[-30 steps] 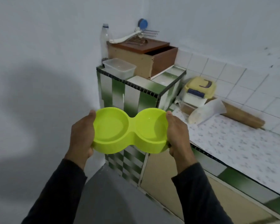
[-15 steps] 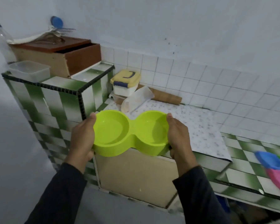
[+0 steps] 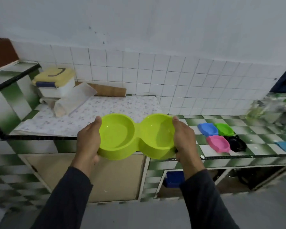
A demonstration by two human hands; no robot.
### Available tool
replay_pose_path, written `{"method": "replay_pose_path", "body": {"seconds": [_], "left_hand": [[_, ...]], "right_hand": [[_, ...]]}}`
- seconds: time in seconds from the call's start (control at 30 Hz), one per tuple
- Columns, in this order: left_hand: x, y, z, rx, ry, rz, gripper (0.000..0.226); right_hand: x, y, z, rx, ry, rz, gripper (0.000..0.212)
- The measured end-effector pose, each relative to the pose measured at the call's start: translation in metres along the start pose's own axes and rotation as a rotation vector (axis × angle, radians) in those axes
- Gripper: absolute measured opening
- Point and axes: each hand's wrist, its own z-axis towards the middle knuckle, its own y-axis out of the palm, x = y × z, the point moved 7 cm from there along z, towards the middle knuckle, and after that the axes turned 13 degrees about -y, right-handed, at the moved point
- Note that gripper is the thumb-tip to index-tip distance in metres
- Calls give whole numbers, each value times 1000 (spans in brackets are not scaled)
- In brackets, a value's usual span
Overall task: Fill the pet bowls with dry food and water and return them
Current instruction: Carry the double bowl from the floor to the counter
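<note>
White wall tiles back a green-and-white checkered counter [image 3: 238,128] carrying small blue [image 3: 207,129], green [image 3: 224,129], pink [image 3: 218,143] and black [image 3: 236,142] bowls. Before it, the left hand [image 3: 88,142] and right hand [image 3: 184,141] grip the ends of an empty lime double pet bowl [image 3: 136,136], held in the air.

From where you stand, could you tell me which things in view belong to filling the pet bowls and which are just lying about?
Belongs to the job:
- lime double bowl, empty, held by the left hand and right hand
- small bowls on the counter: blue, green, pink, black
- possibly the yellow-lidded tub; contents unseen

Lying about:
- patterned mat
- brown roll
</note>
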Motion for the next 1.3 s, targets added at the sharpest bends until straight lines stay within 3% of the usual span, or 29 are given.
{"method": "replay_pose_path", "body": {"seconds": [0.17, 0.4, 0.9, 1.03, 1.2, 1.3], "left_hand": [[-20, 65, -19, -89, -22, 63, 55], [-61, 176, -51, -286, -82, 161, 28], [-168, 445, -134, -584, -157, 357, 33], [-187, 495, -159, -605, -157, 371, 27], [-207, 551, -184, -641, -159, 418, 27], [-225, 578, -193, -657, -191, 432, 25]], "right_hand": [[13, -71, 9, 94, 11, -33, 37], [39, -182, 14, 272, 14, -60, 35], [83, -423, 63, 637, 137, -85, 45], [93, -474, 77, 687, 170, -46, 28], [100, -525, 93, 732, 196, -74, 52], [109, -552, 102, 746, 209, -80, 54]]}}
